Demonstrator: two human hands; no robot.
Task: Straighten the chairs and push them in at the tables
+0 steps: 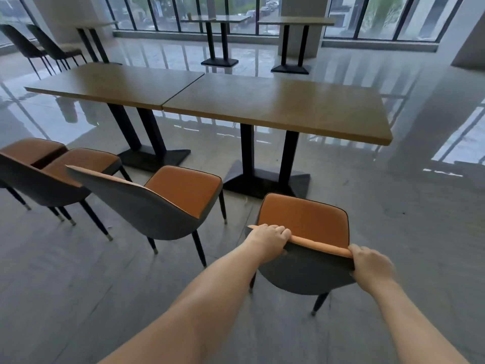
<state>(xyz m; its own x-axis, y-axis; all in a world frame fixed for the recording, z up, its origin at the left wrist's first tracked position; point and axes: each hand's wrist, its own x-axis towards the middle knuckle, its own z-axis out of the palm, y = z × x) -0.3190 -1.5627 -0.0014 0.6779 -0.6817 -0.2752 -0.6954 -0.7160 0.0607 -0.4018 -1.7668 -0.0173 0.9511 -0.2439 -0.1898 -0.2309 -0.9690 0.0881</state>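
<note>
An orange-seated chair (304,219) with a grey back stands right in front of me, facing the right-hand wooden table (283,106) and apart from its black base. My left hand (270,240) grips the left end of the backrest's top edge. My right hand (372,264) grips the right end. A second such chair (183,187) stands to the left, turned at an angle. Two more chairs (84,161) sit further left, near the left-hand table (115,82), also away from it.
Two small tables (296,22) on black pedestals stand by the far windows. Two dark chairs (52,46) stand at the back left beside another table. A white pillar is at the right. The glossy tiled floor stretches open to the right of the tables.
</note>
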